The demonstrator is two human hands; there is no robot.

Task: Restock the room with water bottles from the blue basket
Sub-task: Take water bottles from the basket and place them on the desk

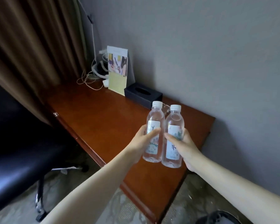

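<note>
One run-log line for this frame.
left hand grips left bottle | right hand grips right bottle | both upright over desk

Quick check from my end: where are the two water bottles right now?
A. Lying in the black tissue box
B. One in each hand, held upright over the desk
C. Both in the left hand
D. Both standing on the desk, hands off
B: the left hand grips the left bottle and the right hand grips the right bottle, both upright with caps on, side by side over the wooden desk.

Dim, soft room light – glare on the desk (103, 113), edges blurred and bowed.
</note>
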